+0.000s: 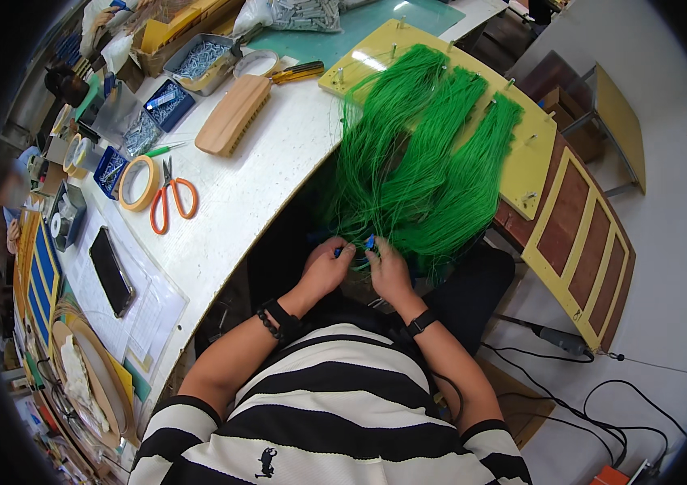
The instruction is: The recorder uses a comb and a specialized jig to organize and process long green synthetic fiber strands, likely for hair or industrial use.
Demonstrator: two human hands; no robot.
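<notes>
Three long bundles of bright green strands [420, 153] hang from a yellow board [343, 77] over the table's edge toward my lap. Metal pegs stand up from the board near the bundles' upper ends. Close to the loose lower ends, my left hand [327, 265] is closed with a small blue piece [338, 252] at its fingertips. Just to its right, my right hand [389, 273] pinches another small blue piece [370, 242], right against the green strands. I cannot make out what kind of thing the blue pieces are, or whether they are joined.
On the white table [222, 194] lie a wooden brush [234, 115], orange-handled scissors [172, 200], a tape roll [140, 183] and a phone [111, 271]. Screw bins [198, 61] stand behind. To the right are a slatted yellow frame [578, 234] and black cables [578, 412] on the floor.
</notes>
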